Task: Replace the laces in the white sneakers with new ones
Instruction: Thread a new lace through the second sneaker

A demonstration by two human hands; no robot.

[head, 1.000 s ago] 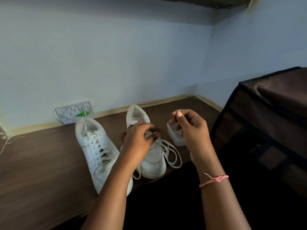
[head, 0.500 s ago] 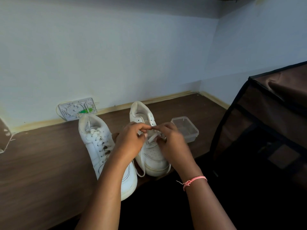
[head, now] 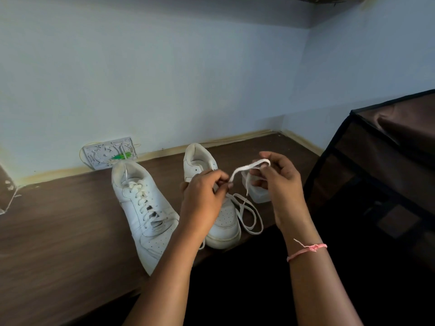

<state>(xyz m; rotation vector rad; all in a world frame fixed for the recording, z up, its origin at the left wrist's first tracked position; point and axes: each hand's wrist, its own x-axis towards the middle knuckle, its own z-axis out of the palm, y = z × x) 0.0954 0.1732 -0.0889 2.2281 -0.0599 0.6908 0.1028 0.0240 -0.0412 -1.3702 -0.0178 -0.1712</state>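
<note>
Left hand [head: 204, 196] and right hand [head: 280, 182] each pinch the white lace [head: 244, 168] above the right sneaker [head: 223, 220]; no brand marking appears legible on either shoe.

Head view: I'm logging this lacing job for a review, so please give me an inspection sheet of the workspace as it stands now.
Surface: dark wooden shelf, both shoes on it.
Job's things: left sneaker laced; right sneaker mostly hidden by the hand, upper eyelets showing empty; white lace stretched between both hands, its rest looped on the shelf beside the right sneaker.
Clutter: clear plastic container behind the right hand.
Hands: left hand and right hand each pinch the lace.
Cables: thin wires at the wall plate.
Surroundings: pale blue wall; brown fabric cabinet at right.
</note>
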